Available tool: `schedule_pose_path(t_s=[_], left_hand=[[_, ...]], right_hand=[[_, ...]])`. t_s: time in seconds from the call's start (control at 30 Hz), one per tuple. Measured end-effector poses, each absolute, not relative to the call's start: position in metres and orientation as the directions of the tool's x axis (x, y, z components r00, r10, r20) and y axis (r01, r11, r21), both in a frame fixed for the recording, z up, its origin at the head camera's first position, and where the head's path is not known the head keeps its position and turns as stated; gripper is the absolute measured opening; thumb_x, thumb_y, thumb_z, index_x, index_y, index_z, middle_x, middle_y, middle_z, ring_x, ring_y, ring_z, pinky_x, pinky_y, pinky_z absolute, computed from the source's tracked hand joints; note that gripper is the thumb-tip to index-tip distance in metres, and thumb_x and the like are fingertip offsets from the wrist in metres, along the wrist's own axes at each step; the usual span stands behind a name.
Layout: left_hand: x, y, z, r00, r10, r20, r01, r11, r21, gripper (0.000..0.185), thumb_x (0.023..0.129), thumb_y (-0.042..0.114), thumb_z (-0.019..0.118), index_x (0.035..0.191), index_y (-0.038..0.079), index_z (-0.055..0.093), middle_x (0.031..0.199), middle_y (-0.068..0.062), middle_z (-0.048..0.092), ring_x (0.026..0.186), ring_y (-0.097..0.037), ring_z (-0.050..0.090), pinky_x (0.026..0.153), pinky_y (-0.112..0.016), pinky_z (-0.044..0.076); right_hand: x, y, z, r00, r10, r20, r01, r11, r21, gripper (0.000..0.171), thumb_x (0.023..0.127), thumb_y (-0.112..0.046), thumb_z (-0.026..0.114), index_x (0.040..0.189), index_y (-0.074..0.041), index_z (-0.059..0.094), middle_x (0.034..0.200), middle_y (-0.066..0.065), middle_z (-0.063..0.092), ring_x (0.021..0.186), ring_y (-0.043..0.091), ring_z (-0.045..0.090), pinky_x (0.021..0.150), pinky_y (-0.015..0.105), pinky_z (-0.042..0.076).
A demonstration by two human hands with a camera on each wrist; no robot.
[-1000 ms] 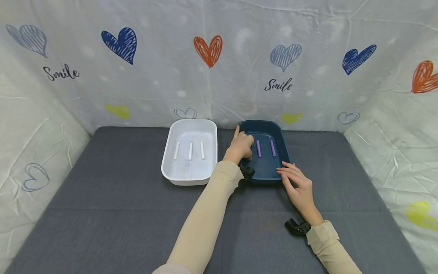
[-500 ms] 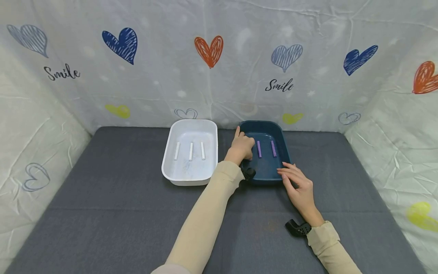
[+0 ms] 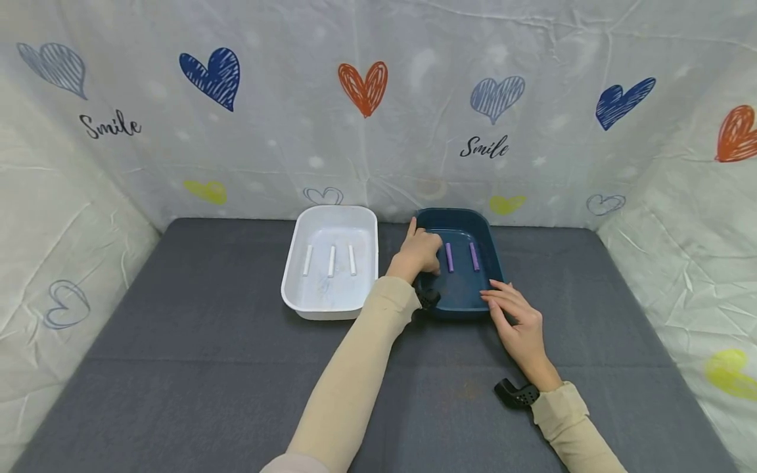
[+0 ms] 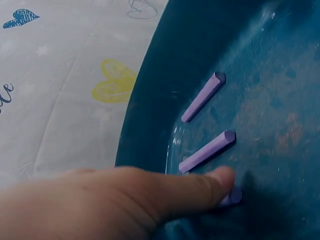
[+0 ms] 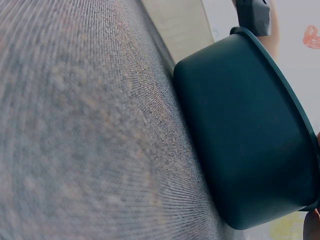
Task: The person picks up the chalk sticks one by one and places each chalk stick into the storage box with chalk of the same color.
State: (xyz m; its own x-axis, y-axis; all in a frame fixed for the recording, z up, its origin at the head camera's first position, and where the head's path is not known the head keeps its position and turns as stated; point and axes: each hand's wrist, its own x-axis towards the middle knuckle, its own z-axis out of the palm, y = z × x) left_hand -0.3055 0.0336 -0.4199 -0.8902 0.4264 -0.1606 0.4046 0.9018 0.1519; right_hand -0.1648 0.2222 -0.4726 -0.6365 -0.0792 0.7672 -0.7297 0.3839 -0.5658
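A dark blue tray (image 3: 455, 212) holds two purple sticks (image 3: 449, 257) (image 3: 474, 256) lying side by side. My left hand (image 3: 427, 261) reaches into its left half with fingers curled down. In the left wrist view a fingertip (image 4: 220, 177) presses on the end of a third purple stick (image 4: 233, 196), beside the other two (image 4: 207, 151) (image 4: 202, 97); most of that stick is hidden under the hand. My right hand (image 3: 503, 303) rests with straight fingers on the tray's near right rim. The right wrist view shows only the tray's outer wall (image 5: 240, 125).
A white tray (image 3: 307, 217) with three white sticks (image 3: 330, 261) sits just left of the blue one. Both stand at the back of a grey cloth table (image 3: 195, 368). A white sheet printed with hearts (image 3: 363, 85) walls the back and both sides.
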Motion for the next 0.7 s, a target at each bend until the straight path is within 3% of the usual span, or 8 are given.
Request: schedule_pose_path(t_s=[0.27, 0.5, 0.7], left_hand=[[-0.305, 0.027, -0.409, -0.882, 0.445, -0.153, 0.383, 0.868, 0.315, 0.051, 0.087, 0.022, 0.079, 0.133, 0.009, 0.064, 0.137, -0.004, 0.06, 0.136, -0.023, 0.045, 0.121, -0.048, -0.004], [-0.305, 0.02, -0.402, -0.875, 0.47, -0.115, 0.389, 0.826, 0.408, 0.042, 0.099, 0.014, 0.062, 0.139, 0.003, 0.056, 0.142, -0.01, 0.056, 0.14, -0.025, 0.041, 0.122, -0.042, 0.005], [-0.303, 0.012, -0.394, -0.871, 0.488, -0.058, 0.431, 0.816, 0.386, 0.039, 0.105, 0.017, 0.051, 0.141, 0.002, 0.054, 0.143, -0.012, 0.054, 0.139, -0.027, 0.043, 0.122, -0.043, 0.011]], right_hand=[[-0.167, 0.222, -0.477, -0.625, -0.069, 0.778, -0.735, 0.388, -0.556, 0.019, 0.079, 0.023, 0.063, 0.091, 0.012, 0.073, 0.095, 0.028, 0.07, 0.108, 0.045, 0.062, 0.113, 0.036, 0.035], [-0.167, 0.222, -0.475, -0.616, -0.072, 0.785, -0.741, 0.392, -0.545, 0.019, 0.078, 0.023, 0.063, 0.091, 0.013, 0.073, 0.094, 0.029, 0.07, 0.107, 0.046, 0.062, 0.112, 0.035, 0.036], [-0.164, 0.22, -0.467, -0.635, -0.092, 0.767, -0.722, 0.425, -0.547, 0.018, 0.079, 0.023, 0.064, 0.09, 0.012, 0.073, 0.094, 0.029, 0.07, 0.104, 0.049, 0.062, 0.113, 0.034, 0.035]])
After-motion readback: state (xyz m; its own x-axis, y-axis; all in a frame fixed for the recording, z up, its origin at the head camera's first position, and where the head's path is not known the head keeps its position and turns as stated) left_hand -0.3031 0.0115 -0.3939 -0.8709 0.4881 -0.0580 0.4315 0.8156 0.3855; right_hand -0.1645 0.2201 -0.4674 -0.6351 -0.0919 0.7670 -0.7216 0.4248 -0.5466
